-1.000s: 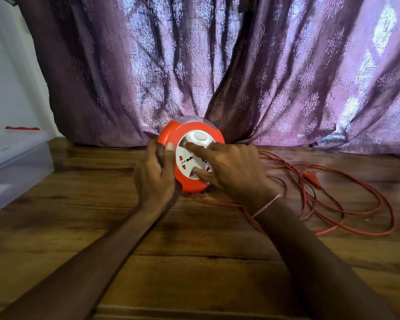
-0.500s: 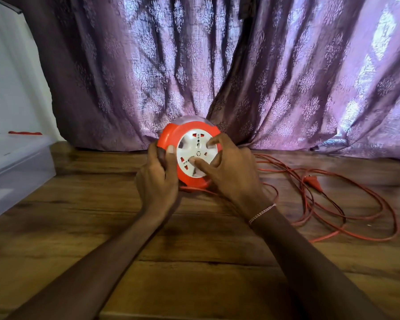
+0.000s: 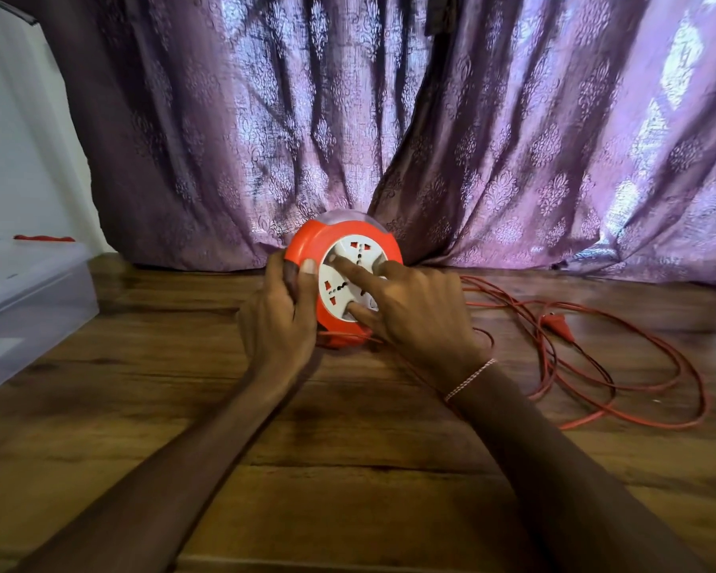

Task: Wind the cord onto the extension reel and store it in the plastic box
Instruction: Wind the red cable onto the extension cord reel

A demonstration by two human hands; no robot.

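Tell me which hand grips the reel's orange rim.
The left hand: its fingers curl round the orange rim of the extension reel, while the right hand spreads fingertips on its white socket face.

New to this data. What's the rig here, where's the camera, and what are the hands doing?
No machine: a person works bare-handed. The one picture comes from a head-worn camera looking down at the hands. The left hand grips the orange rim of the extension reel, standing on edge on the wooden surface. The right hand lays its fingers on the white socket face. The red cord lies in loose loops to the right, plug included, not yet wound. The plastic box sits far left.
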